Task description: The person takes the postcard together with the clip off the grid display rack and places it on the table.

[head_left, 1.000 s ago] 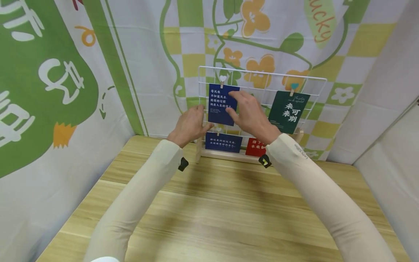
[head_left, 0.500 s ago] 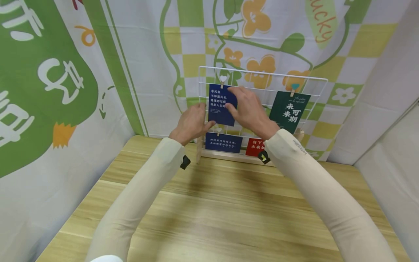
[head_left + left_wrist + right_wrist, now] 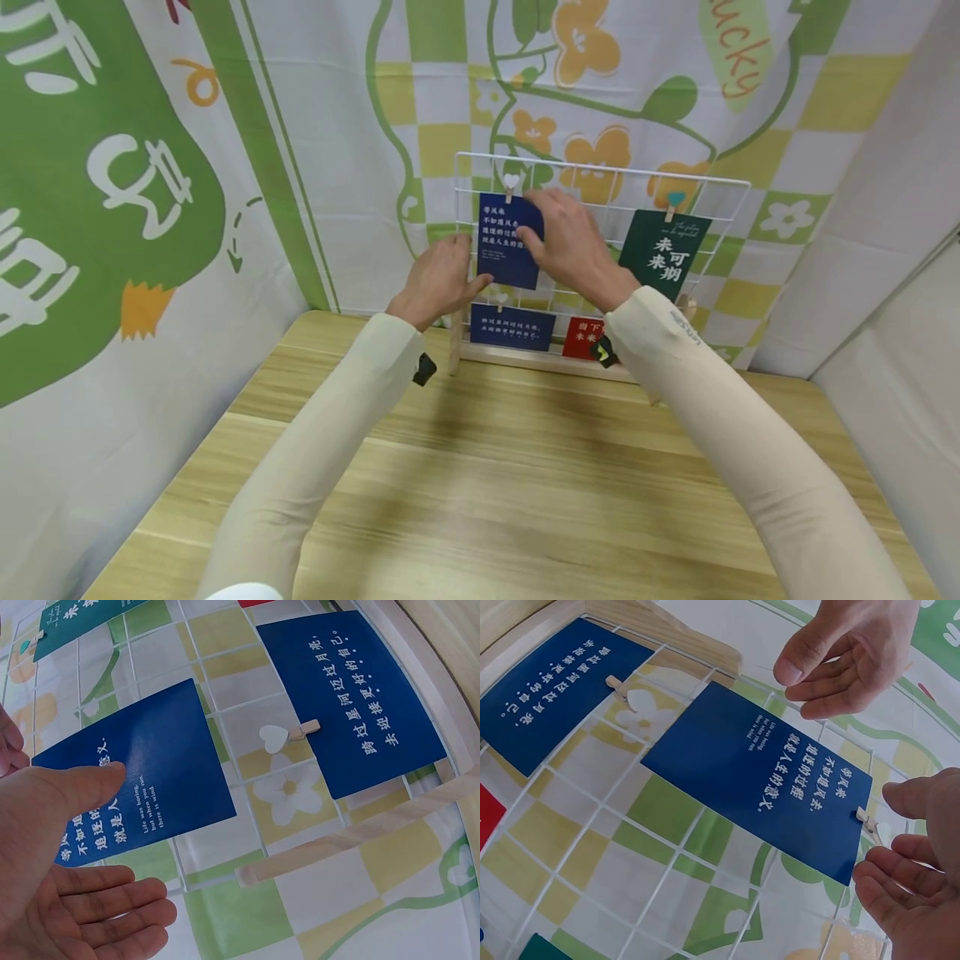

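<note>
An upright blue card (image 3: 506, 268) with white lettering hangs on a white wire grid (image 3: 622, 170), under a wooden clip with a white heart (image 3: 512, 181). My left hand (image 3: 437, 283) is at the card's left edge, fingers extended. In the left wrist view, its thumb (image 3: 82, 787) overlaps the card's face. My right hand (image 3: 573, 246) is at the card's upper right, its fingertips close to the corner beside the clip (image 3: 866, 823). Thumb and fingers there are spread apart. Neither hand grips anything.
Below hangs a wide blue card (image 3: 512, 329) on its own heart clip, with a red card (image 3: 579, 337) beside it, partly hidden by the right wrist. A green card (image 3: 663, 250) hangs at right. The grid's wooden base (image 3: 540, 359) stands at the back of the wooden table (image 3: 480, 467).
My right hand has shifted slightly around the card's upper right edge, its fingertips now near the top corner. My left hand has stayed almost still, and the cards hang as before.
</note>
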A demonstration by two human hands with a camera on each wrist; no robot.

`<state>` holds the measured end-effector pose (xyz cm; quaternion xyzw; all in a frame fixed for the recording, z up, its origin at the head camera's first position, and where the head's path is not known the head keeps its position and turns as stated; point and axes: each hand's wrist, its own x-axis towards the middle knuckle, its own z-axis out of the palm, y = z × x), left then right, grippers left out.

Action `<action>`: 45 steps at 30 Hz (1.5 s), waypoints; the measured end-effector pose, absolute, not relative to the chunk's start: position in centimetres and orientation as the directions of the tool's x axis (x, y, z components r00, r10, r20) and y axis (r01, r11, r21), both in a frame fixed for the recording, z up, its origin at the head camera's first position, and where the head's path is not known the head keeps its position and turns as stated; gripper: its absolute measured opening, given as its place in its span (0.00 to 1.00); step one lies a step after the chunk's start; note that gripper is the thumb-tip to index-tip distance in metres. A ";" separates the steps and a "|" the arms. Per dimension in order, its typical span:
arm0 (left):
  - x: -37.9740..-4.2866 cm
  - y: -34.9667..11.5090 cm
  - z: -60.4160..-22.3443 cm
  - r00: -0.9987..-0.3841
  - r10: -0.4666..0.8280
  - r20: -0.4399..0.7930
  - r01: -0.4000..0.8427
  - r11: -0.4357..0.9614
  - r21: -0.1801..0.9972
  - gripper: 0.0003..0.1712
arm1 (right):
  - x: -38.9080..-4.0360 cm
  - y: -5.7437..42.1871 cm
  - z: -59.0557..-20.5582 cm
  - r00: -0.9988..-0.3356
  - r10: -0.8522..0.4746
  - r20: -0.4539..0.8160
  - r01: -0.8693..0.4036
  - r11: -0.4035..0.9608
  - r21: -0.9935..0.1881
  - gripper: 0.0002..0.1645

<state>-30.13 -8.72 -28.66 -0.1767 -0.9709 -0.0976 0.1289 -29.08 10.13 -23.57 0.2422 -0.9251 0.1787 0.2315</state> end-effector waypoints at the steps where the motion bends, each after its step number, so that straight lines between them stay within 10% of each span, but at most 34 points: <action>1: -30.1 -8.7 -28.6 -0.903 0.320 0.286 0.371 0.917 0.145 0.39 | -29.1 10.1 -23.5 -0.772 -0.369 0.517 -0.534 0.817 -0.216 0.30; 45: -30.7 -8.7 -27.4 -0.910 0.292 0.294 0.357 0.913 0.199 0.38 | -30.3 8.5 -21.1 -0.726 -0.420 0.544 -0.566 0.814 -0.126 0.27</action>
